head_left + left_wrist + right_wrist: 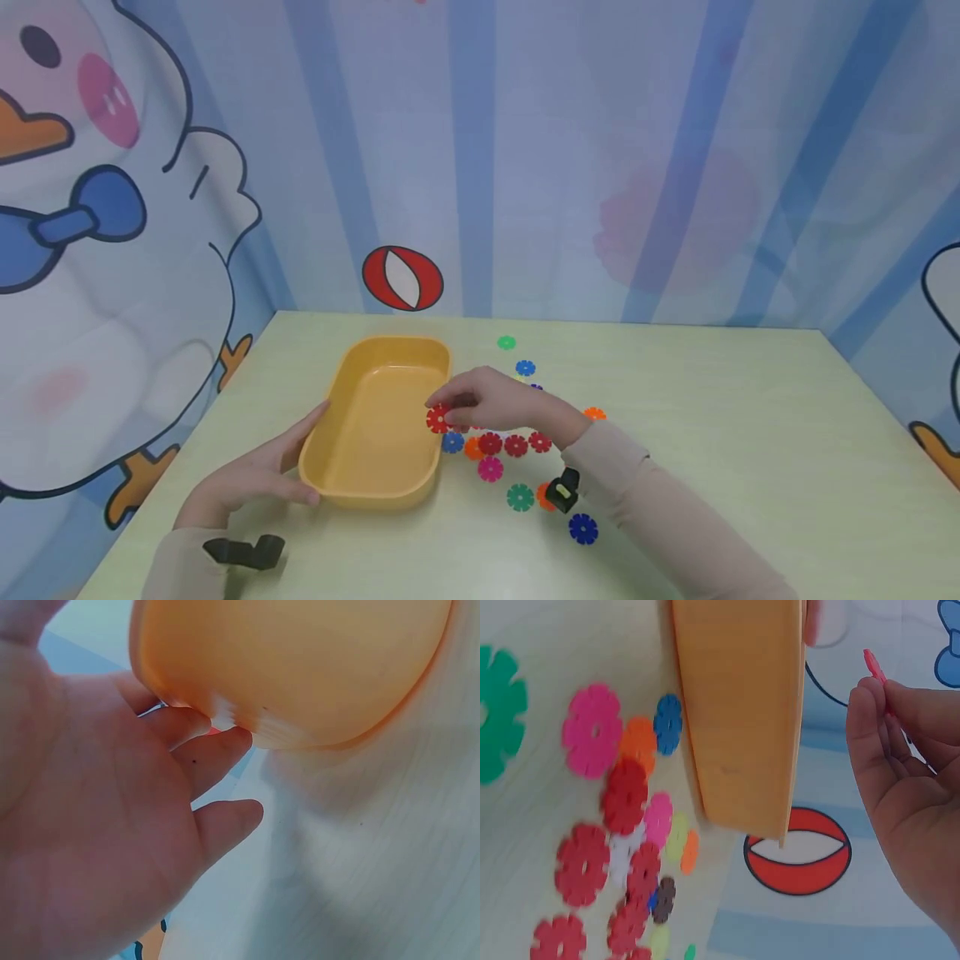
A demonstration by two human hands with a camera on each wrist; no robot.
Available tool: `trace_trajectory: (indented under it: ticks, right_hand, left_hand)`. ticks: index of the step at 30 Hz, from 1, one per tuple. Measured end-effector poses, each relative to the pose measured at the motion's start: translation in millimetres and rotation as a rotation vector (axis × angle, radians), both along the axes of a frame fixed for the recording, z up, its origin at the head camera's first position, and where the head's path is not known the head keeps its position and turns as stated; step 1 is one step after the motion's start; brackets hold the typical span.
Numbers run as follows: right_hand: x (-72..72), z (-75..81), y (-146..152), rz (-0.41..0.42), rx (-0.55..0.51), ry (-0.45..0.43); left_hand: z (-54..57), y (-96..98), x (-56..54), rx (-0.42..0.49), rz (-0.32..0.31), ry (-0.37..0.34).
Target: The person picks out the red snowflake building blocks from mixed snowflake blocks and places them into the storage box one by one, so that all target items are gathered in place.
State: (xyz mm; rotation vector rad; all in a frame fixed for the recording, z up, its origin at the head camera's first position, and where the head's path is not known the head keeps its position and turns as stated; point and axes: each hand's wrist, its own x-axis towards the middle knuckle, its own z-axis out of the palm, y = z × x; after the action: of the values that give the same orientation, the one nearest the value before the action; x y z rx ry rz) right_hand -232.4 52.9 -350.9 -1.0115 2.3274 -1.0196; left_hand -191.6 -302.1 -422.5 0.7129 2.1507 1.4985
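Note:
My right hand (491, 404) pinches a red snowflake disc (437, 419) between thumb and fingertips, above the right rim of a yellow plastic tray (337, 479). In the right wrist view this disc (874, 666) shows nearly edge-on, higher than the tray's outer wall (739, 712). My left hand (258, 479) rests against the tray's left side and near corner, thumb and fingers spread. Its fingers (214, 761) look relaxed and touch the outer wall in the left wrist view. No discs are visible inside the tray.
Several toothed discs lie on the pale table (712, 417) right of the tray, among them a pink disc (491, 468), a green disc (520, 497) and a dark blue disc (583, 528). My right forearm hides part of them. A printed curtain (525, 167) hangs behind the table.

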Motion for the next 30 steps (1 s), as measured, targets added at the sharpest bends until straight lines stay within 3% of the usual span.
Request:
trace_trajectory:
  ticks: [12, 19, 30]
  right_hand:
    - [-4.3, -12.3, -52, -0.020, -0.110, -0.112]
    - [-2.3, -22.1, -80, -0.077, -0.187, -0.188]
    - [1.2, -38.2, -106, -0.125, -0.209, -0.284]
  left_hand:
    - [3.0, 2.6, 1.3, -0.062, 0.037, -0.016]
    - [1.8, 3.0, 1.6, -0.066, 0.041, -0.019]
    - [2.0, 2.3, 1.3, -0.092, 0.032, -0.005]
